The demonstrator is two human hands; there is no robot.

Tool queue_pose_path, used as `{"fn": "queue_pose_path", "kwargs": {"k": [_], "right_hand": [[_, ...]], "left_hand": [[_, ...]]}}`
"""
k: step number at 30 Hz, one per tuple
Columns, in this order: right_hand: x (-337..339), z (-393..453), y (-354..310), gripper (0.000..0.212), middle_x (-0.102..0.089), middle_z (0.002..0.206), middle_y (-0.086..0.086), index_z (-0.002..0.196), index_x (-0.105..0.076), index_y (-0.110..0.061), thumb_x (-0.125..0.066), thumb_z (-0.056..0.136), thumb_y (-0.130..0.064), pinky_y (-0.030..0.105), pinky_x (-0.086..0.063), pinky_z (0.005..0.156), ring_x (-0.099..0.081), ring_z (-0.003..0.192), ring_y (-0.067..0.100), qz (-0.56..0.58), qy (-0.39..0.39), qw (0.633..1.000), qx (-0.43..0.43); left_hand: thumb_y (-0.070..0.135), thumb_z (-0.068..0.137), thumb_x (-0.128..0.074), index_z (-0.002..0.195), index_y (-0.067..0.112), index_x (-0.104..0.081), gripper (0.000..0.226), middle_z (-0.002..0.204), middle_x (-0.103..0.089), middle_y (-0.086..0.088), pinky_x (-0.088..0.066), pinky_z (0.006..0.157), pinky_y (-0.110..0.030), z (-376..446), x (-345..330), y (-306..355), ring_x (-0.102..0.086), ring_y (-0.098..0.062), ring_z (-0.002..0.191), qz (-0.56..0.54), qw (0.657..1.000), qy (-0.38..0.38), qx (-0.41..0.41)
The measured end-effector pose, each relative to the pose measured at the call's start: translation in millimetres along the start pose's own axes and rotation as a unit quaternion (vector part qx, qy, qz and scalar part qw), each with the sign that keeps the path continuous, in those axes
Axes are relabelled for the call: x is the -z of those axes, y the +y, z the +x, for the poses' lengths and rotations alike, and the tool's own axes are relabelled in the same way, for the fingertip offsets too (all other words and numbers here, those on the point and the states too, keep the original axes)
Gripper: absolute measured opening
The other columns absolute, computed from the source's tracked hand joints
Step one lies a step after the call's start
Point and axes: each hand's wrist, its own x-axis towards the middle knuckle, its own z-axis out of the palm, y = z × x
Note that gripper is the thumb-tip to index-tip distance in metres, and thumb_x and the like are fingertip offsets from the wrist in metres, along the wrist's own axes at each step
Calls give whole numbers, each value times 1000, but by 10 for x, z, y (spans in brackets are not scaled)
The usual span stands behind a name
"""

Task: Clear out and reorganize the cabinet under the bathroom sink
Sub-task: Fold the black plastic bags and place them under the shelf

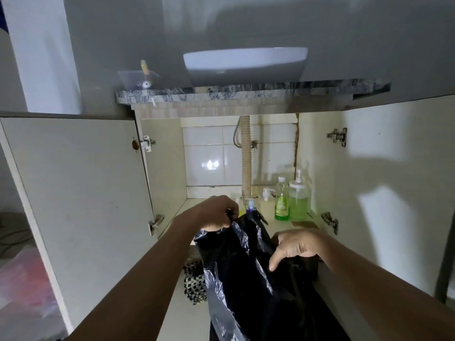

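Both hands (218,212) (295,244) gripping black bag (246,262), bottle label (281,207) unreadable

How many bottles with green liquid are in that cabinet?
2, both at the cabinet's back right: a slim capped bottle and, right of it, a wider pump bottle. The black bag may hide others.

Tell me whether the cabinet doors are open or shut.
Open. The left door and the right door both swing outward, hinges exposed, showing the bottles and drain hose inside.
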Motion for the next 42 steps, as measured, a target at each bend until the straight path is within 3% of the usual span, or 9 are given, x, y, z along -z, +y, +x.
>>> {"fn": "queue_pose_path", "kwargs": {"k": [4, 8, 11, 16, 19, 26, 32, 39, 42], "right_hand": [[176, -158, -52, 33, -54, 103, 1, 102, -50, -18, -71, 79, -29, 25, -43, 72, -54, 92, 14, -67, 129, 988, 51], [317, -252, -220, 12, -55, 80, 0, 82, -55, -14, -66, 84, -15, 23, -37, 58, -55, 70, 15, -130, 273, 940, 156], [318, -307, -365, 15, -50, 66, -6, 73, -53, -14, -63, 83, -10, 20, -33, 52, -53, 64, 17, -189, 317, 901, 227], [203, -332, -592, 30, -46, 62, -8, 62, -42, -22, -62, 82, -13, 20, -29, 47, -45, 54, 8, -257, 302, 881, 259], [159, -336, -633, 32, -47, 64, -6, 63, -40, -22, -65, 82, -15, 21, -31, 47, -46, 54, 8, -279, 279, 888, 236], [143, -369, -402, 47, -58, 97, 6, 114, -54, -2, -75, 78, -24, 30, -45, 75, -59, 90, 25, -360, 109, 926, 23], [230, -390, -337, 36, -45, 61, -4, 63, -42, -14, -72, 80, -26, 31, -39, 76, -40, 54, 11, -401, 167, 901, -7], [352, -547, -534, 14, -61, 78, 1, 91, -62, -10, -69, 82, -19, 31, -39, 84, -56, 75, 16, -363, 245, 897, 67], [341, -668, -629, 36, -68, 106, 11, 116, -62, -5, -68, 82, -14, 30, -40, 84, -63, 98, 24, -345, 251, 901, 78]], "left_hand": [[-2, 85, -57, 91, 17, -57, 20, 105, -63, -7, -37, 70, -24, -21, -70, -250, -50, -18, 86, 0, 994, 86, 67], [13, 78, -76, 143, 22, -32, 80, 141, -47, -9, -41, 94, -28, -55, -134, -378, -50, -24, 115, -45, 992, 79, 87], [24, 71, -83, 151, 24, -16, 105, 157, -25, 1, -22, 109, -23, -60, -92, -250, -27, -19, 142, -92, 989, 113, 15], [33, 69, -82, 129, 25, -55, 66, 147, -39, -1, -29, 108, -29, 25, -114, -68, -37, -20, 135, -20, 997, 69, -36], [31, 71, -81, 97, 14, -70, 33, 102, -70, -4, -48, 84, -31, 58, -206, -74, -62, -21, 95, -5, 1000, 14, -1], [31, 77, -76, 87, 11, -66, 24, 78, -63, -1, -42, 66, -27, -30, -265, -251, -57, -16, 76, 64, 998, 3, 29], [40, 73, -76, 76, 21, -61, 24, 75, -60, 2, -42, 64, -27, -68, -266, -387, -58, -17, 76, 106, 992, 46, 48], [32, 80, -65, 80, 17, -60, 16, 79, -59, 1, -42, 62, -28, -107, -245, -461, -62, -22, 78, 132, 983, 103, 80], [33, 83, -61, 90, 16, -63, 18, 85, -61, -1, -42, 65, -29, -125, -238, -479, -63, -24, 85, 143, 977, 129, 90]]}}
